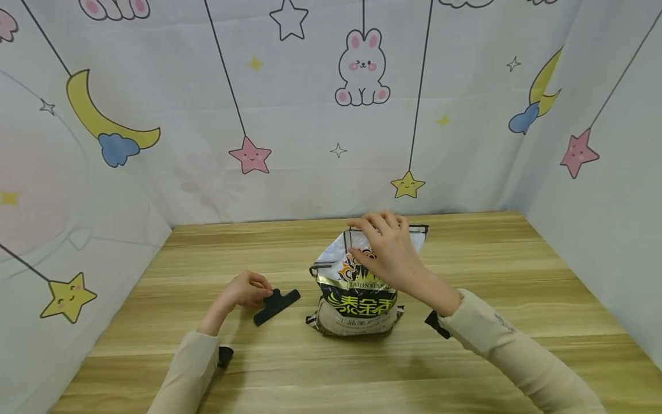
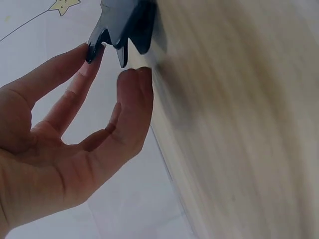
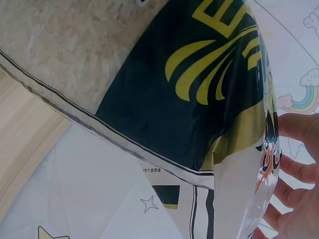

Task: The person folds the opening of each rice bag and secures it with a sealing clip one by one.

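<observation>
A bag of rice (image 1: 357, 322) with a black and gold label stands upright on the wooden table, its white upper part folding back. My right hand (image 1: 390, 250) lies over that upper part, fingers spread and slightly bent. Its fingertips (image 3: 281, 167) touch the printed plastic in the right wrist view. To the left of the bag, my left hand (image 1: 250, 289) pinches a wide black bag clip (image 1: 276, 306) by its handle. The left wrist view shows thumb and finger at the handle of the clip (image 2: 127, 22), with the other fingers bent below it.
The wooden table (image 1: 331, 379) reaches back to a white curtain (image 1: 300, 190) printed with stars, moons and a rabbit. White panels also flank the table at both sides. Small black pieces (image 1: 224, 356) show at both wrists.
</observation>
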`<control>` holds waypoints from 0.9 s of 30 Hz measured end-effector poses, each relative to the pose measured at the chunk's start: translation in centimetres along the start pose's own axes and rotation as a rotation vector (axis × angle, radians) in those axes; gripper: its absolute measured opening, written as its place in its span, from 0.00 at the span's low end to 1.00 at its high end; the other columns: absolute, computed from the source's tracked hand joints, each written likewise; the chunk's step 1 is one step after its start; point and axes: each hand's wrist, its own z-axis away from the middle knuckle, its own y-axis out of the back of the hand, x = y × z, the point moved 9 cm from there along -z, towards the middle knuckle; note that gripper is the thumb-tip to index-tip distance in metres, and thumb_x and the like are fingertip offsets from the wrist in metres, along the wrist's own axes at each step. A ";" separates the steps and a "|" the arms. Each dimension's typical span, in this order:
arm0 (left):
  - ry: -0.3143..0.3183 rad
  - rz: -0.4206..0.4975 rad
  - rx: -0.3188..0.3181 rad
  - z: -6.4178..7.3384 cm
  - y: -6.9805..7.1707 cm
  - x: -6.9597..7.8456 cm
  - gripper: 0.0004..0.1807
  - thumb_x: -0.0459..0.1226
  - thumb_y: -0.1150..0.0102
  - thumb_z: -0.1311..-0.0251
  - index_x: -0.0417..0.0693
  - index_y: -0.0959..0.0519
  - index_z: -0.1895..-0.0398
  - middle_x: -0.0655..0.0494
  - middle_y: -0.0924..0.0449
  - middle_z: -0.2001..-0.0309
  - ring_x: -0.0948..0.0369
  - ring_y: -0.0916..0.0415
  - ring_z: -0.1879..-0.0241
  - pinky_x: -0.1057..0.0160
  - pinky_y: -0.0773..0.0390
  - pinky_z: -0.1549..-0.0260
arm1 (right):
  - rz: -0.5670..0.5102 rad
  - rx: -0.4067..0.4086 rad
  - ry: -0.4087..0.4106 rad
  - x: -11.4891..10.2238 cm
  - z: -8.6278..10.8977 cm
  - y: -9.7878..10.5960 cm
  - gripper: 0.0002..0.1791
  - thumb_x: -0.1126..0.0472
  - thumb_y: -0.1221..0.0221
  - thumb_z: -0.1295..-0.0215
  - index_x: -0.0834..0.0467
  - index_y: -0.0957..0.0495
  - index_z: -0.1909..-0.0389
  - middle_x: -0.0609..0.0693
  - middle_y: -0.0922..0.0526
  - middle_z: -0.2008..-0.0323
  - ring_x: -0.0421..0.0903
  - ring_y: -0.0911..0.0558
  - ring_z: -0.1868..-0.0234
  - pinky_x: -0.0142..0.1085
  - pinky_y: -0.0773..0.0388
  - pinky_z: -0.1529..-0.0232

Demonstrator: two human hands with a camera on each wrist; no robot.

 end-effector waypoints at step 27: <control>-0.099 0.040 -0.112 0.4 -1.4 1.7 0.21 0.33 0.41 0.47 0.30 0.29 0.51 0.43 0.21 0.65 0.61 0.24 0.75 0.58 0.20 0.72 | -0.012 0.025 0.010 0.0 0.1 0.0 0.23 0.55 0.36 0.51 0.54 0.27 0.52 0.50 0.24 0.61 0.48 0.31 0.60 0.47 0.38 0.56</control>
